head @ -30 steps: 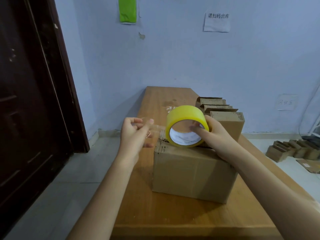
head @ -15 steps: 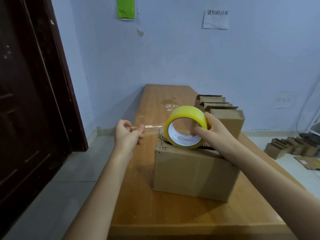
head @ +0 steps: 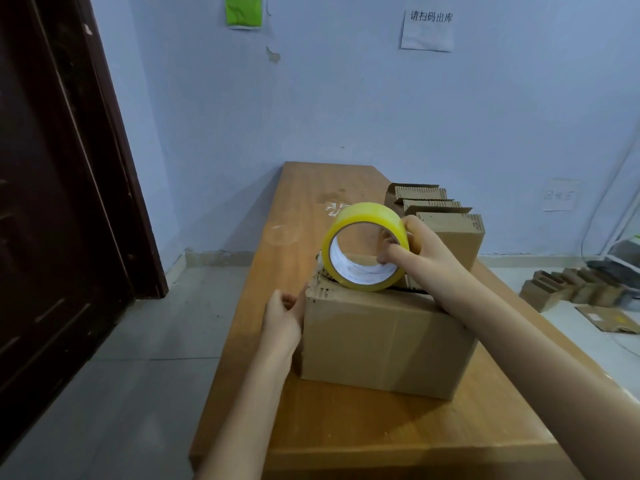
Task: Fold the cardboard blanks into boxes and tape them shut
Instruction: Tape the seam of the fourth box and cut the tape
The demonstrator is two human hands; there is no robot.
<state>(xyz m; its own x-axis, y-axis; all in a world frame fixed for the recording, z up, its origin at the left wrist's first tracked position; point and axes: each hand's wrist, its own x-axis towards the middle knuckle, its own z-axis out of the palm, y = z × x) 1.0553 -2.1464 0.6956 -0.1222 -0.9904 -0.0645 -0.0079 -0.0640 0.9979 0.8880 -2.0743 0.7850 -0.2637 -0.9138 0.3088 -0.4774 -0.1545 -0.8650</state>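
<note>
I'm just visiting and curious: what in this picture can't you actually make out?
- Head view: the tape strip itself is clear, so where it sticks is unreadable past the left hand on the box.
- The top seam is hidden by the tape roll and right hand.
- The wall note is too small to read reliably.
- The floor boxes are too small to count.

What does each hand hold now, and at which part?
The right hand grips the tape roll at its right rim; the left hand presses the box's left side.

Bare table (head: 322, 188) lies open beyond the box (head: 384, 337); stacked blanks (head: 446, 230) crowd its right, apparently touching.
</note>
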